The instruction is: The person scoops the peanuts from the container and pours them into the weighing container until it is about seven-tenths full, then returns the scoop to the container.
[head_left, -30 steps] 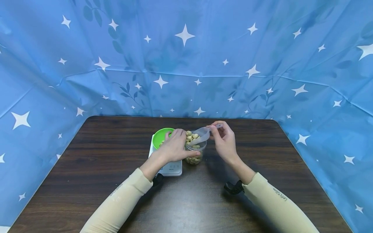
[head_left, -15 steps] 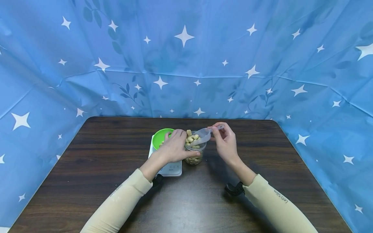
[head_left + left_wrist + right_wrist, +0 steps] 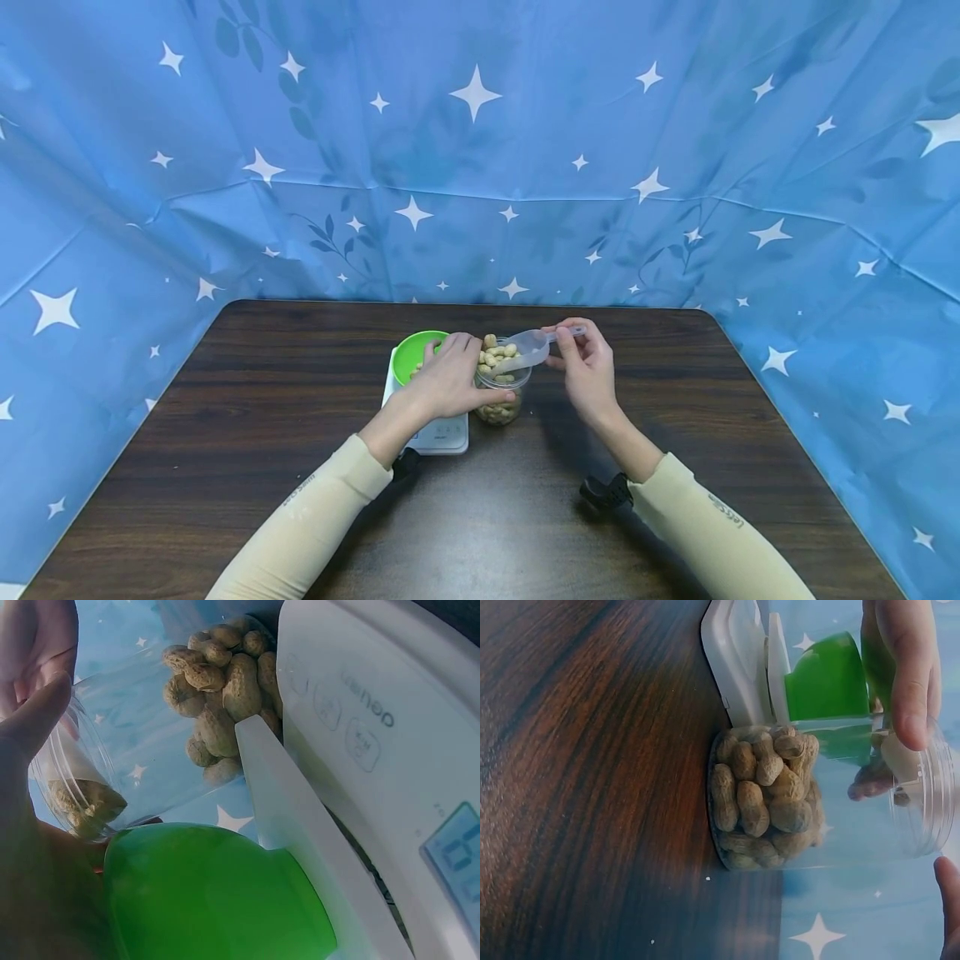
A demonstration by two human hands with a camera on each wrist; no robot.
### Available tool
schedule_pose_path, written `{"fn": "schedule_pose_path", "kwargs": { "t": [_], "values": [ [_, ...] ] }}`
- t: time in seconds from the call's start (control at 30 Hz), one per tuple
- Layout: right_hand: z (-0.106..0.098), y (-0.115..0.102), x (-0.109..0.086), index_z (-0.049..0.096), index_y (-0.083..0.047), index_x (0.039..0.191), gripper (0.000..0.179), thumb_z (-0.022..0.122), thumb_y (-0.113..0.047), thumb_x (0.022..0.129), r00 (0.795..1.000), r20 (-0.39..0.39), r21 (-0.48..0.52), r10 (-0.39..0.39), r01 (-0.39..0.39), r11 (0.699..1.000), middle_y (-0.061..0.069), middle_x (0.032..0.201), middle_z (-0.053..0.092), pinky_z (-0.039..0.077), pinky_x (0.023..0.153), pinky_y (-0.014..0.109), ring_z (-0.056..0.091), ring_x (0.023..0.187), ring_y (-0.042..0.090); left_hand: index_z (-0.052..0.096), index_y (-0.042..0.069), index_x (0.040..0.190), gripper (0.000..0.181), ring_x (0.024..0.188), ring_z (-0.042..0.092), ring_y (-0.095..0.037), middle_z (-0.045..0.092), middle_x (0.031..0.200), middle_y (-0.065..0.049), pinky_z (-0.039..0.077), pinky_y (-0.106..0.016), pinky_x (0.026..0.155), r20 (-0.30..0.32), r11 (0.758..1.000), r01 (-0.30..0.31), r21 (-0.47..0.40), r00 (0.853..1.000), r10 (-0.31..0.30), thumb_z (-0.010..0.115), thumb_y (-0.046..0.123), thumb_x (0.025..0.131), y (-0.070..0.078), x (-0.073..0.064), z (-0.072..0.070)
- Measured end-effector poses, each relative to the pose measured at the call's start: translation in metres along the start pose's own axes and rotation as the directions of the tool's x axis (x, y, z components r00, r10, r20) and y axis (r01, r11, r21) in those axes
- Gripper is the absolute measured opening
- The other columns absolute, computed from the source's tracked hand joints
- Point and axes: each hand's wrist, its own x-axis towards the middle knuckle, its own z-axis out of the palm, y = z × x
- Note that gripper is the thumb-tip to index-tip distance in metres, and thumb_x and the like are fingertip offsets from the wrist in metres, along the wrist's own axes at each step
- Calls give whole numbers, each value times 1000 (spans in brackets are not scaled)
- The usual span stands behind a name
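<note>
My left hand (image 3: 448, 379) grips a clear plastic jar (image 3: 517, 382) near its rim, thumb on the near side. Peanuts in their shells (image 3: 769, 799) fill the lower part of the jar. With my right hand (image 3: 588, 371) I pinch the handle of a translucent white scoop (image 3: 534, 347), its bowl tilted down into the jar mouth. Several peanuts lie in the scoop. Just left of the jar, a green bowl (image 3: 408, 354) sits on a white kitchen scale (image 3: 446, 437), partly hidden by my left hand. A few peanuts show inside the bowl.
A dark wood-grain table (image 3: 247, 417) bears everything. Behind it hangs a blue curtain (image 3: 480, 150) with white stars. The scale's display (image 3: 457, 851) is lit, but only part of it shows in the left wrist view.
My right hand and the scoop have shifted slightly right and toward me, and the scoop lies a little flatter. The peanuts at its mouth have shifted. My left hand stays on the jar.
</note>
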Motion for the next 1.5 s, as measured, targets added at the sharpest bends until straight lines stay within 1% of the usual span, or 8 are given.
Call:
{"fn": "schedule_pose_path", "kwargs": {
  "t": [0.13, 0.3, 0.4, 0.6, 0.87, 1.17, 1.37, 1.5],
  "values": [
    [-1, 2, 0, 52, 14, 118, 28, 55, -12, 108, 999, -32, 41, 12, -10, 999, 26, 115, 66, 59, 73, 28, 68, 101, 19, 54, 3, 138, 95, 127, 48, -26, 55, 136, -10, 31, -64, 106, -4, 1000, 0, 1, 1000, 0, 66, 79, 81, 0, 0, 0],
    [-2, 5, 1, 52, 12, 116, 26, 55, -12, 108, 996, -78, 119, 51, -42, 992, 12, 110, 69, 60, 73, 29, 67, 103, 21, 54, 3, 137, 96, 126, 49, -27, 55, 135, -10, 32, -64, 106, -10, 1000, -2, 4, 1000, 2, 66, 79, 81, 0, 0, 0],
    [-3, 6, 0, 52, 12, 116, 25, 54, -12, 108, 993, -89, 169, 76, -61, 984, 8, 108, 70, 60, 73, 29, 67, 105, 22, 55, 3, 136, 94, 124, 49, -26, 55, 134, -10, 33, -63, 105, -11, 1000, -6, -1, 1000, 6, 66, 79, 81, 0, -1, -1],
    [-4, 6, 0, 53, 8, 116, 24, 53, -15, 108, 990, -89, 233, 107, -83, 969, 8, 109, 69, 60, 75, 29, 67, 103, 21, 56, 4, 133, 92, 122, 49, -25, 56, 131, -9, 33, -63, 105, -19, 1000, -15, 0, 1000, 15, 66, 79, 81, 0, -1, 0],
    [-5, 4, 2, 55, 2, 113, 21, 53, -18, 109, 986, -104, 317, 128, -89, 944, 10, 110, 69, 60, 75, 30, 66, 99, 20, 53, 2, 141, 99, 128, 47, -27, 54, 138, -11, 31, -64, 107, -12, 1000, -6, 2, 1000, 6, 65, 80, 81, 0, -1, 0],
    [3, -2, 5, 55, 2, 113, 20, 54, -18, 108, 991, -68, 321, 115, -87, 943, 10, 110, 68, 60, 77, 33, 66, 102, 23, 40, 6, 157, 106, 144, 33, -31, 38, 155, -15, 22, -63, 114, 5, 999, -14, -44, 1000, 14, 66, 77, 83, -6, -6, -2],
    [10, -4, 8, 54, 6, 115, 25, 55, -19, 108, 995, -44, 319, 93, -75, 945, 11, 110, 69, 60, 76, 34, 67, 103, 24, 31, 6, 161, 110, 149, 24, -33, 29, 162, -16, 15, -63, 116, 14, 996, -8, -91, 1000, 10, 70, 73, 82, -14, -13, -12],
    [15, -4, 9, 56, 3, 114, 24, 56, -20, 108, 996, -30, 297, 83, -71, 952, 10, 110, 70, 60, 76, 34, 68, 103, 23, 31, 7, 162, 111, 150, 20, -35, 26, 163, -17, 13, -66, 116, 20, 995, 7, -98, 1000, -5, 72, 71, 81, -23, -19, -21]
  ]
}}
